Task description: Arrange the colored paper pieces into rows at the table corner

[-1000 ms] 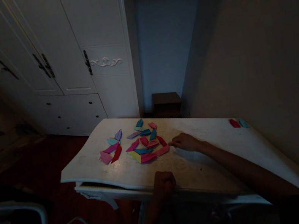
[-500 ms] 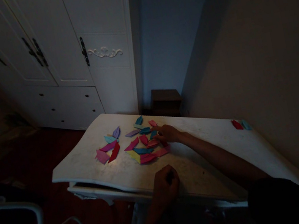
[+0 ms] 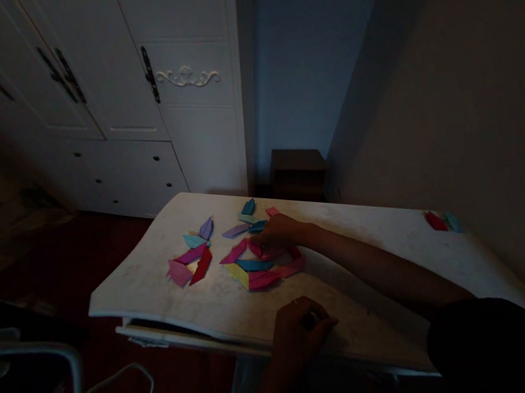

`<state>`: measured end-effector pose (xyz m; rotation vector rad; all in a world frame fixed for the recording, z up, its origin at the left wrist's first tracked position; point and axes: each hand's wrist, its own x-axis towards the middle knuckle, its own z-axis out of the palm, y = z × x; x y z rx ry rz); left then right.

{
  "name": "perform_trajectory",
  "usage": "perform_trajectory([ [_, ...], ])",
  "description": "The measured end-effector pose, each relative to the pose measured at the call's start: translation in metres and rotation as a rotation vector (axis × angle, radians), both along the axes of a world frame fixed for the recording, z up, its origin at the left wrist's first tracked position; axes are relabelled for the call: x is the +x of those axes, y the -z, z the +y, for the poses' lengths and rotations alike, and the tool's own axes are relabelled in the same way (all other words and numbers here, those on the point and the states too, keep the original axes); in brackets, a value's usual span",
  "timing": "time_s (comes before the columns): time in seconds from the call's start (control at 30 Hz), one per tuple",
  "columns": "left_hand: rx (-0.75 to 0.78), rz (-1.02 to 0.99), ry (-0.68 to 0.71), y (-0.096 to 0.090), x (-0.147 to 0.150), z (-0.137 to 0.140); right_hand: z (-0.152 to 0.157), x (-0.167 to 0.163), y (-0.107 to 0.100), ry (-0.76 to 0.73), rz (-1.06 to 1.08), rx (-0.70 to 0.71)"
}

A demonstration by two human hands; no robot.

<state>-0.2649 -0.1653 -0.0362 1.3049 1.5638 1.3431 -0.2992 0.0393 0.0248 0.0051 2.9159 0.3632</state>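
Several folded paper pieces in pink, teal, purple and yellow lie on the white table (image 3: pixel 139 245). Over the larger cluster reaches my right hand (image 3: pixel 276 231), fingers bent down with their tips at a crimson folded paper piece (image 3: pixel 254 248); the hand covers part of the cluster. Below it are a yellow piece (image 3: pixel 238 275) and a teal piece (image 3: pixel 254 264). A smaller group to the left includes a red piece (image 3: pixel 201 266) and a purple piece (image 3: pixel 206 227). Near the table's front edge rests my left hand (image 3: pixel 299 329), loosely curled, thumb sticking out, nothing visible in it.
A red piece (image 3: pixel 435 221) and a light teal piece (image 3: pixel 452 222) lie at the table's far right. Behind stands a white wardrobe (image 3: pixel 204 125) beside a brown box-like unit (image 3: pixel 296 158). A bent white metal frame (image 3: pixel 71 365) is at lower left.
My right hand has shifted slightly left, from the teal and pink pieces onto the crimson one, with its fingers drawn in. My left thumb has stretched outward. The camera view has shifted slightly.
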Motion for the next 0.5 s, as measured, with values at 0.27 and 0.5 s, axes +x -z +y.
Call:
perform_trajectory([
  [0.27,0.073,0.101,-0.01,-0.001,0.001,0.0,0.001,0.0,-0.003,-0.081,-0.016,0.026],
  [0.5,0.108,0.193,-0.07,0.005,0.0,0.004,0.005,0.014,-0.003,0.009,0.225,-0.128],
])
